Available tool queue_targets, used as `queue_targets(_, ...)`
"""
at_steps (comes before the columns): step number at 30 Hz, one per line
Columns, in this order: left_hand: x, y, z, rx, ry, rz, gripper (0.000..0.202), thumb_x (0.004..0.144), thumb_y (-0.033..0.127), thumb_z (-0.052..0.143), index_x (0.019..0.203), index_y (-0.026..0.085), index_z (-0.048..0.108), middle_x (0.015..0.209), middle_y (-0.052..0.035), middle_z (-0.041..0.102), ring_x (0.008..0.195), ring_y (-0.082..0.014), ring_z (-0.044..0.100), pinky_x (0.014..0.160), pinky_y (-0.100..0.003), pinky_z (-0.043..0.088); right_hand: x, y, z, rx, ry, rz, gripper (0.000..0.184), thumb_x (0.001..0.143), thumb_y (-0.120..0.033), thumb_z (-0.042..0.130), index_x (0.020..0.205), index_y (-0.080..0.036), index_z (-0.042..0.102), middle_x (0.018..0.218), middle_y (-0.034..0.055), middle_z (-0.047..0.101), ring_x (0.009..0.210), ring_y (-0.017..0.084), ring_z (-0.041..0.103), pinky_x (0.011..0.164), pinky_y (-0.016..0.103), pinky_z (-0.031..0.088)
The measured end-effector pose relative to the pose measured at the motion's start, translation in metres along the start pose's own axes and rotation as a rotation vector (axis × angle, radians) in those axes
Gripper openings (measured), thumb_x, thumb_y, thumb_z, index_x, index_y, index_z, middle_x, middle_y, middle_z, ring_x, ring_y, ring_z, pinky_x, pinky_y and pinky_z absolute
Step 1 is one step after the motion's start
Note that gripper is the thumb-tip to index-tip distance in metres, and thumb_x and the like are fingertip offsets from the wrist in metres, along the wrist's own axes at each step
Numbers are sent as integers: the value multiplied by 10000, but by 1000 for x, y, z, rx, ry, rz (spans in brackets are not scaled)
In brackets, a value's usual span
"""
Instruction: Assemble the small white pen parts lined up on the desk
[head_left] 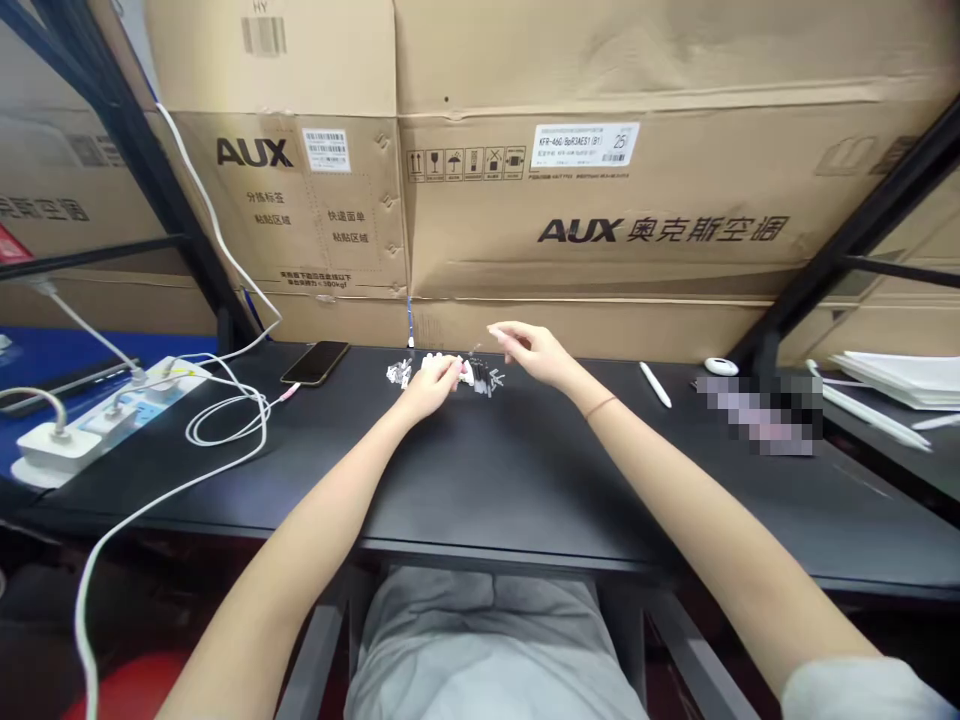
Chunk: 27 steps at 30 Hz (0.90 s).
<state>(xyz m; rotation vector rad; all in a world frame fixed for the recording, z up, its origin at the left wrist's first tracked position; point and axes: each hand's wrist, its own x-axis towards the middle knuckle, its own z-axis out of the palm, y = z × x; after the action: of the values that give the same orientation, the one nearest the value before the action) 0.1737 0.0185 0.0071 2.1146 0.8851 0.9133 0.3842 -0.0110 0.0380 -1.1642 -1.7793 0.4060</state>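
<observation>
My left hand (431,388) rests at the back of the black table, its fingers bent and closed around or over small white pieces (469,373). How many there are, and their kind, is hidden by the fingers. Just to the right, my right hand (531,352) is raised a little above the table, thumb and fingertips pinched together. A tiny clear piece (475,349) shows by those fingertips; its kind is too small to tell. Left of my left hand lies a small heap of clear and white bits (400,373). Several small dark and clear tube-like pieces (489,379) lie between my hands.
Large cardboard boxes (480,230) stand behind the black table (495,480). A phone (316,362) on a white cable and a power strip (112,415) are at left. A white pen (655,385), a white oval device (721,367) and stacked paper (900,375) lie right.
</observation>
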Motion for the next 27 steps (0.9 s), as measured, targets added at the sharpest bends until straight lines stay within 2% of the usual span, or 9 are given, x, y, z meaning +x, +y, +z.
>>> queue_targets(3, -3, 3, 1, 263, -139, 65, 311, 920, 384, 364, 825, 199, 596, 696, 4, 583, 705, -162, 554, 722, -275, 419, -34, -7, -13, -22, 41, 27, 394, 795, -457, 612, 1080, -186, 632, 750, 20, 671, 644, 159, 615, 680, 320, 511)
queue_targets(6, -5, 7, 3, 352, -228, 93, 339, 923, 391, 343, 862, 201, 617, 779, -14, 633, 757, -186, 578, 753, -295, 421, -58, -9, -16, -38, 120, 44, 299, 752, -453, 663, 886, -185, 665, 813, 46, 701, 725, 184, 650, 709, 322, 521)
queue_targets(8, -6, 10, 5, 364, -248, 105, 358, 925, 401, 335, 879, 196, 625, 811, -22, 647, 775, -192, 585, 763, -299, 426, -67, -9, -15, -12, 142, 59, 278, 760, -449, 654, 851, -186, 676, 876, 60, 716, 772, 196, 668, 735, 326, 531)
queue_targets(13, -6, 10, 7, 360, -235, 126, 348, 917, 391, 349, 896, 197, 638, 733, -25, 637, 740, -196, 584, 757, -298, 437, -70, -10, -10, 10, 130, 47, 246, 806, -394, 601, 905, -189, 693, 957, 70, 718, 818, 197, 678, 772, 337, 547)
queue_targets(27, -6, 7, 10, 261, -207, 166, 298, 902, 369, 407, 855, 209, 654, 684, -16, 618, 697, -192, 579, 743, -282, 429, -71, -9, -10, -29, 114, 21, 186, 819, -330, 575, 891, -201, 689, 964, 62, 714, 839, 198, 671, 774, 343, 552)
